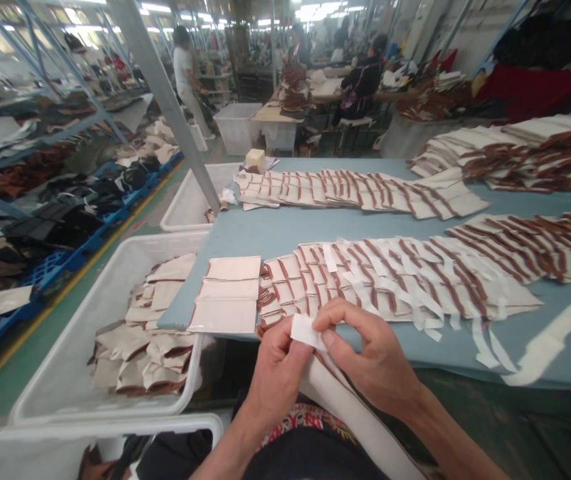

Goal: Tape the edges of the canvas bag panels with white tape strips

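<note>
Close to my body, my left hand pinches the end of a long cream piece with a brown edge, which hangs down across my lap. A small white strip, like paper or tape, lies over that end. My right hand grips the strip's other side between thumb and forefinger. Just beyond my hands, a row of overlapping cream panels with brown edges covers the table, with several loose white strips on top. One flat cream panel sits at the table's left edge.
The blue-covered table carries more panel stacks at the back and right. White bins with cream pieces stand on the left. A metal post rises at the table's left corner. People work farther off.
</note>
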Tool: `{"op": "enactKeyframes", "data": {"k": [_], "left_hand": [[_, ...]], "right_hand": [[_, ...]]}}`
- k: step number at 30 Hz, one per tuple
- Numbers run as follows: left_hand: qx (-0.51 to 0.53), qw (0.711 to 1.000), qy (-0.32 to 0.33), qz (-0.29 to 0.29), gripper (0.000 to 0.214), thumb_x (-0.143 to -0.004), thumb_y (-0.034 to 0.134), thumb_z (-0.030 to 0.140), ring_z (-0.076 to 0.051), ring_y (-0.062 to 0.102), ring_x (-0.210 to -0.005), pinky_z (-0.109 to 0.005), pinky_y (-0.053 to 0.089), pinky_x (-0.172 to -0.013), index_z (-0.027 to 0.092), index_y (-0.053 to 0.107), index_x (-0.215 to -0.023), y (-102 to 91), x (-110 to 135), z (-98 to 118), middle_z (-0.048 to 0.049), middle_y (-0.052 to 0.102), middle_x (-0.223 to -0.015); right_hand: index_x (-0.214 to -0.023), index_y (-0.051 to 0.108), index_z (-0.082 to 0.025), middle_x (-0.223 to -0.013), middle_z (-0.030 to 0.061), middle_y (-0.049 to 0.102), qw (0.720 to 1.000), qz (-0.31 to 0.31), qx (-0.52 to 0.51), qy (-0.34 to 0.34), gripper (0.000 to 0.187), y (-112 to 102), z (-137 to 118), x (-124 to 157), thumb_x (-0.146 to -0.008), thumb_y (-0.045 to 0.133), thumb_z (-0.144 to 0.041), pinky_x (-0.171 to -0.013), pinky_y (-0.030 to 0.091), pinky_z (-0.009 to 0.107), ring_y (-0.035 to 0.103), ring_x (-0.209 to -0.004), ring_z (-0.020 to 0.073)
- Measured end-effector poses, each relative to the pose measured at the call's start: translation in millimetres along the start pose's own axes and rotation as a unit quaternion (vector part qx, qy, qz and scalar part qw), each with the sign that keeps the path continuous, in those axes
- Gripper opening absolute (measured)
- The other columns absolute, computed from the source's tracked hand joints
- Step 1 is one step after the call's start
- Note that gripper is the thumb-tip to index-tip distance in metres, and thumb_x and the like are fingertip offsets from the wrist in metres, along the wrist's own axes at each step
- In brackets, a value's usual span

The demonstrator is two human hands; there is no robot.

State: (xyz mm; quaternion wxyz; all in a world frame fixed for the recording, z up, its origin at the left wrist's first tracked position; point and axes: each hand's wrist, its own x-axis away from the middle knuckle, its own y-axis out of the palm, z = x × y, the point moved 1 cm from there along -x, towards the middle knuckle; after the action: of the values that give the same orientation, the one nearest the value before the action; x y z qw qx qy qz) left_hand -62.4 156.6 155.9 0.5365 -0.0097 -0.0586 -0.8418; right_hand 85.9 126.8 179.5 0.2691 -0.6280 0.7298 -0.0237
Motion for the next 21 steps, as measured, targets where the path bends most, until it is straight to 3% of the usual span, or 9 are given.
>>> {"op": "enactKeyframes", "data": {"k": [7, 9, 12, 16, 21], "left_hand": [[-0.042, 0.998, 0.031, -0.040, 0.032, -0.097, 0.056, 0.040, -0.013, 0.044, -0.066, -0.023, 0.037, -0.061, 0.016, 0.063, -0.078, -6.8, -1, 5, 0.0009, 0.054, -0.072], [-0.054, 0.996, 0.042, -0.063, 0.031, -0.098, 0.056, 0.040, -0.013, 0.045, -0.068, -0.024, 0.038, -0.063, 0.016, 0.064, -0.080, -9.2, -2, 7, 0.0009, 0.054, -0.072], [-0.060, 0.993, 0.059, -0.088, 0.031, -0.097, 0.058, 0.041, -0.013, 0.046, -0.068, -0.023, 0.038, -0.063, 0.016, 0.064, -0.080, -12.7, -3, 9, 0.0006, 0.056, -0.073], [-0.042, 0.994, 0.045, -0.086, 0.036, -0.096, 0.060, 0.045, -0.012, 0.043, -0.064, -0.022, 0.034, -0.059, 0.015, 0.062, -0.077, -15.1, -4, 12, 0.0011, 0.056, -0.071], [-0.001, 0.998, -0.034, -0.052, 0.045, -0.084, 0.072, 0.055, -0.011, 0.039, -0.064, -0.023, 0.033, -0.057, 0.014, 0.061, -0.071, -18.9, -6, 11, 0.0015, 0.052, -0.068]], "right_hand": [[-0.075, 0.065, -0.020, -0.072, -0.0010, 0.067, 0.997, -0.026, -0.030, 0.068, 0.013, -2, -3, -6, -0.087, 0.062, -0.020, -0.067, 0.048, 0.025, 0.061, -0.068, 0.0142], [-0.080, 0.067, -0.020, -0.071, -0.0024, 0.065, 0.994, -0.024, -0.030, 0.105, 0.004, -2, -5, -7, -0.083, 0.065, -0.020, -0.065, 0.047, 0.024, 0.059, -0.066, 0.0135], [-0.092, 0.071, -0.020, -0.071, -0.0033, 0.062, 0.989, -0.053, -0.034, 0.133, 0.013, 0, -7, -9, -0.081, 0.064, -0.021, -0.064, 0.047, 0.024, 0.057, -0.066, 0.0134], [-0.095, 0.072, -0.020, -0.077, -0.0012, 0.065, 0.993, -0.085, 0.004, 0.085, 0.017, 1, -8, -10, -0.086, 0.058, -0.017, -0.068, 0.045, 0.025, 0.057, -0.070, 0.0141], [-0.096, 0.072, -0.019, -0.082, -0.0005, 0.068, 0.998, -0.057, 0.031, -0.001, 0.015, 5, -6, -7, -0.088, 0.060, -0.013, -0.071, 0.045, 0.025, 0.059, -0.074, 0.0137]]}}
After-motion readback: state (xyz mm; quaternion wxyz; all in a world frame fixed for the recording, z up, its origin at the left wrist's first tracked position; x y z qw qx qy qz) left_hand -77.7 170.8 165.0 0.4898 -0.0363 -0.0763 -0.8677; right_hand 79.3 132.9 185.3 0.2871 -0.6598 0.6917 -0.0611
